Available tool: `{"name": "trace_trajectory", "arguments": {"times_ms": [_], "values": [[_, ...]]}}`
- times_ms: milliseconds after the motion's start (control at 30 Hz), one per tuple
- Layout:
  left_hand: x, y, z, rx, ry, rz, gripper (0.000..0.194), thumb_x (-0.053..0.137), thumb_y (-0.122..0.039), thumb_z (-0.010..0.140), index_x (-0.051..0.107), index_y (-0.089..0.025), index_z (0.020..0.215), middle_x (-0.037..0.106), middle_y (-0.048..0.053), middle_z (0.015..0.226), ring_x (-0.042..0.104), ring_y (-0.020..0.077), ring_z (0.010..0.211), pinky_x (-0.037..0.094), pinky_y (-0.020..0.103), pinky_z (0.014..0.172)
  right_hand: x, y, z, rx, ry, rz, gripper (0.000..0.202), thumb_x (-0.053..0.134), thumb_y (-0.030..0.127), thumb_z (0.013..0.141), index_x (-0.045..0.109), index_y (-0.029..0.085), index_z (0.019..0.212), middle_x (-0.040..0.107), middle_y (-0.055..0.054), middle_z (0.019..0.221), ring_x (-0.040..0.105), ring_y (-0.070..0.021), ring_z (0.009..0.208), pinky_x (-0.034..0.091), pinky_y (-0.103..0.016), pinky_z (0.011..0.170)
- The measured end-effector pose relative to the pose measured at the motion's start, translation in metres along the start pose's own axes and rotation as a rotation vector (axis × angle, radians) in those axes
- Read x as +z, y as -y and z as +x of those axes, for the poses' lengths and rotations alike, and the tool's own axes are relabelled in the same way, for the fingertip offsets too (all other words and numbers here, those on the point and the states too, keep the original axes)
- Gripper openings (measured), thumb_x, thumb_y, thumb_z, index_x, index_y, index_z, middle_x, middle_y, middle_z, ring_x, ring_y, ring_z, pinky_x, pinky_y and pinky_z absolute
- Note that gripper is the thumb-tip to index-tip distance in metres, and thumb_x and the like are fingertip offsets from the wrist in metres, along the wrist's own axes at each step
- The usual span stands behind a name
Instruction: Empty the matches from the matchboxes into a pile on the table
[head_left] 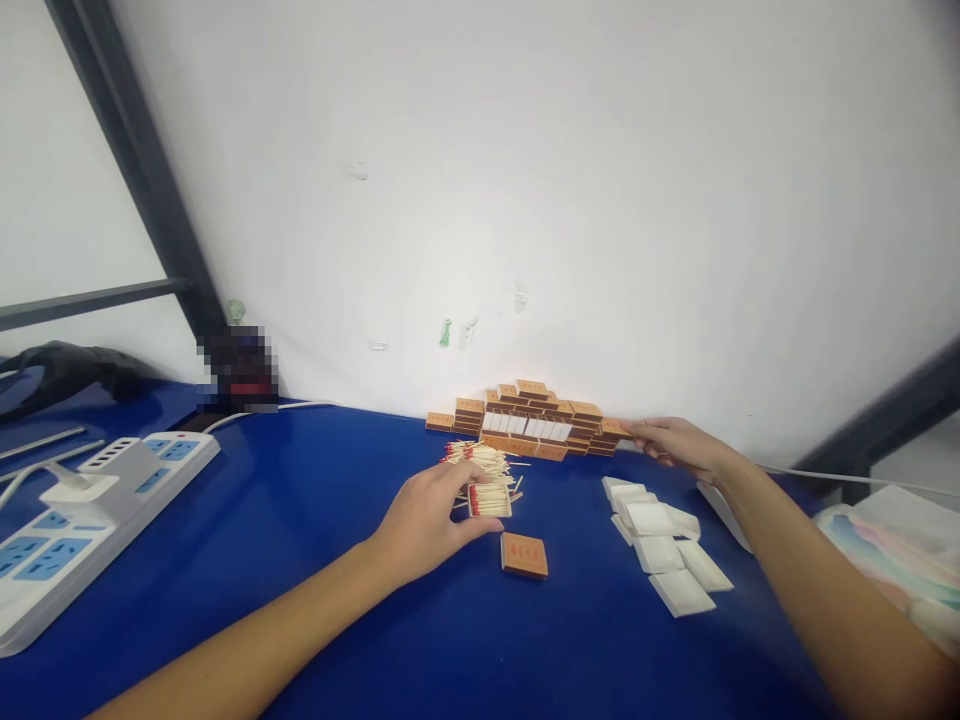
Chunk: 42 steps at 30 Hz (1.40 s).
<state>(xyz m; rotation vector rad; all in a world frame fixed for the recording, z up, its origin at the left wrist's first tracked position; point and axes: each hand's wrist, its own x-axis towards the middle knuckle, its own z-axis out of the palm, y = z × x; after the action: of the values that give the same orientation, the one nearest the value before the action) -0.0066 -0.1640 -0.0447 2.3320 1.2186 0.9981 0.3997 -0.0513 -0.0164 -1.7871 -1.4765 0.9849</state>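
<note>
My left hand (442,515) grips a small white tray full of red-tipped matches (490,500) between thumb and fingers. Behind it lies a loose heap of matches (480,460). An orange matchbox (524,555) lies flat just in front and to the right of that hand. Stacked matchboxes (531,390) form a stepped pile against the wall, with a row of white pieces (527,426) in the middle. At the pile's right end, my right hand (664,440) pinches an orange matchbox (613,428) by its right side.
Several white empty-looking trays (660,555) lie loosely on the blue table (360,640), right of centre. A power strip (112,520) with a plugged-in charger is at left. A colourful plastic packet (892,550) lies at right; cables run along the wall.
</note>
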Motion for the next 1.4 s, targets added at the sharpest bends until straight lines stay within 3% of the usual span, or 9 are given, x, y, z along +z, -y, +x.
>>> {"name": "trace_trajectory", "arguments": {"times_ms": [167,333,400,500,600,767,933,1167,1400], "values": [[0.000,0.001,-0.001,0.034,0.022,0.010,0.044,0.081,-0.046,0.081,0.062,-0.024,0.114,0.072,0.004,0.113,0.068,0.0257,0.105,0.055,0.040,0.089,0.011,-0.003,0.001,-0.061,-0.032,-0.044,0.056,0.073,0.072,0.071,0.062,0.017,0.076,0.059,-0.001,0.061,0.043,-0.0103,0.048,0.031,-0.024,0.044],[-0.003,0.008,0.004,0.036,-0.034,-0.008,0.045,0.083,-0.046,0.079,0.064,-0.024,0.113,0.070,0.005,0.109,0.066,0.0248,0.101,0.054,0.039,0.088,0.006,0.020,-0.017,-0.133,-0.477,-0.471,0.037,0.060,0.055,0.088,0.063,0.020,0.076,0.069,-0.010,0.070,0.060,-0.0231,0.063,0.039,-0.033,0.056],[-0.007,0.011,0.008,0.032,-0.071,-0.046,0.044,0.084,-0.044,0.077,0.065,-0.024,0.111,0.070,0.005,0.109,0.065,0.0238,0.100,0.053,0.038,0.088,0.021,0.039,-0.034,-0.280,-0.528,-0.575,0.039,0.056,0.054,0.091,0.063,0.021,0.071,0.070,-0.010,0.070,0.062,-0.0258,0.069,0.039,-0.035,0.060],[-0.011,0.015,0.013,0.046,-0.100,-0.111,0.043,0.086,-0.042,0.075,0.067,-0.024,0.109,0.070,0.004,0.108,0.064,0.0230,0.101,0.052,0.037,0.088,0.072,0.071,-0.067,-0.456,-0.122,-0.359,0.044,0.056,0.063,0.089,0.068,0.021,0.078,0.069,-0.005,0.071,0.063,-0.0221,0.066,0.042,-0.030,0.058],[-0.015,0.018,0.015,0.076,-0.120,-0.142,0.044,0.088,-0.039,0.073,0.068,-0.024,0.109,0.070,0.004,0.108,0.062,0.0229,0.104,0.051,0.037,0.092,0.131,0.095,-0.092,-0.423,0.339,-0.167,0.048,0.054,0.066,0.090,0.068,0.020,0.087,0.065,-0.002,0.067,0.054,-0.0147,0.050,0.038,-0.026,0.048],[-0.019,0.023,0.016,0.140,-0.119,-0.109,0.037,0.085,-0.038,0.077,0.070,-0.026,0.109,0.071,0.004,0.111,0.061,0.0242,0.109,0.051,0.041,0.097,0.171,0.108,-0.099,-0.373,0.511,0.017,0.055,0.056,0.069,0.089,0.063,0.019,0.069,0.061,-0.001,0.058,0.046,-0.0096,0.043,0.030,-0.022,0.041],[-0.016,0.032,0.018,0.128,-0.211,0.028,0.061,0.082,-0.033,0.081,0.056,-0.029,0.136,0.064,0.007,0.134,0.056,0.0268,0.126,0.045,0.047,0.108,0.170,0.100,-0.078,-0.364,0.361,0.047,0.055,0.059,0.070,0.086,0.065,0.019,0.069,0.051,0.003,0.044,0.043,-0.0107,0.038,0.029,-0.022,0.038],[-0.013,0.038,0.016,0.108,-0.114,0.162,0.080,0.089,-0.044,0.070,0.050,-0.027,0.138,0.062,0.008,0.132,0.055,0.0308,0.124,0.046,0.049,0.105,0.179,0.085,-0.060,-0.491,0.183,0.054,0.049,0.064,0.064,0.086,0.075,0.017,0.094,0.073,-0.006,0.079,0.057,-0.0147,0.048,0.043,-0.027,0.044],[-0.008,0.037,0.015,0.111,-0.074,0.218,0.077,0.085,-0.040,0.076,0.045,-0.026,0.141,0.059,0.010,0.134,0.052,0.0318,0.127,0.044,0.049,0.104,0.178,0.076,-0.066,-0.914,-0.135,-0.353,0.030,0.060,0.044,0.098,0.076,0.023,0.112,0.078,-0.009,0.098,0.071,-0.0247,0.085,0.052,-0.035,0.078]]}}
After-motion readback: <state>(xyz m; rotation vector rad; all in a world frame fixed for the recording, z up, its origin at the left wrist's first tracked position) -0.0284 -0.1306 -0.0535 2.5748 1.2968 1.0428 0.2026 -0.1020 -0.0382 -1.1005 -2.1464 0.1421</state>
